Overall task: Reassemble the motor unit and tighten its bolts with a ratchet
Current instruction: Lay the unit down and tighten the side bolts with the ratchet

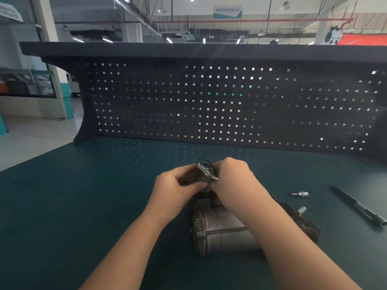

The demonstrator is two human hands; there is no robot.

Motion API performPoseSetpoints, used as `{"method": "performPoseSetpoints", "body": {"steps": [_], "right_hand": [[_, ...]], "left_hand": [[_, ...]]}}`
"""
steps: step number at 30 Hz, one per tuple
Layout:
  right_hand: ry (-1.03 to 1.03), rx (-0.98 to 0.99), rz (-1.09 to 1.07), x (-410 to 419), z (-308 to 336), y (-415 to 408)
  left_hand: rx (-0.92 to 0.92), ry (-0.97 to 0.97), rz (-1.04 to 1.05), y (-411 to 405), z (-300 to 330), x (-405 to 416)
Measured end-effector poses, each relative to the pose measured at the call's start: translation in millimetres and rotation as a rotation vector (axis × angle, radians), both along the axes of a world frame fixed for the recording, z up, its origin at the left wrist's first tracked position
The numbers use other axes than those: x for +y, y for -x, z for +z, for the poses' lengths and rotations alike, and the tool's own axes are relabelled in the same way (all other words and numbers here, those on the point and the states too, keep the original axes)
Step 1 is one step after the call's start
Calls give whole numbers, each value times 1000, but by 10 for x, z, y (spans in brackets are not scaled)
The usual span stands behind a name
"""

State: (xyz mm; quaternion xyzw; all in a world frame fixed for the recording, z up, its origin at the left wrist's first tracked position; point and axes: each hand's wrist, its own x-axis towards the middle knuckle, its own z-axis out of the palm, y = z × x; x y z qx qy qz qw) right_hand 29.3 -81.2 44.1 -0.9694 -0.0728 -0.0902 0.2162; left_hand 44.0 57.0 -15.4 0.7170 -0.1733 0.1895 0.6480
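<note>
The grey metal motor unit lies on its side on the green bench top, partly under my right forearm. Above its far end, both hands meet around a shiny chrome ratchet head. My left hand curls its fingers and thumb round the part below the ratchet head. My right hand grips the ratchet from the right, and its fingers hide the handle. A small chrome socket bit lies on the bench to the right. Another socket stands by the motor's right side.
A long black extension bar lies diagonally at the right of the green bench top. A dark pegboard back panel with a shelf on top rises behind the work area. The bench's left edge drops to the floor.
</note>
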Motion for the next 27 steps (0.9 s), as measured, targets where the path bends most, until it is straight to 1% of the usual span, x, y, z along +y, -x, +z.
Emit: {"method": "performPoseSetpoints", "body": {"steps": [2, 5, 8, 11, 15, 19, 21, 23, 25, 27], "right_hand": [[75, 18, 71, -33, 43, 15], [163, 43, 177, -41, 87, 70], [133, 50, 229, -37, 76, 124], [26, 32, 275, -134, 10, 211], [25, 20, 208, -384, -99, 320], [110, 40, 107, -663, -4, 95], [163, -4, 67, -751, 80, -59], [192, -52, 66, -782, 159, -178], [164, -31, 95, -788, 231, -177], [168, 5, 139, -785, 281, 1]], "left_hand": [[-18, -29, 23, 9, 13, 11], [-5, -9, 87, 32, 13, -1], [10, -16, 146, 20, 8, -21], [30, 11, 138, 6, -5, -22], [47, -5, 105, -13, -15, -4], [25, -6, 81, 2, -14, -24], [20, -9, 72, 0, -13, -32], [30, -1, 80, -13, -13, -28], [54, 38, 87, -34, -17, -16], [76, 107, 76, -56, -33, -11]]}}
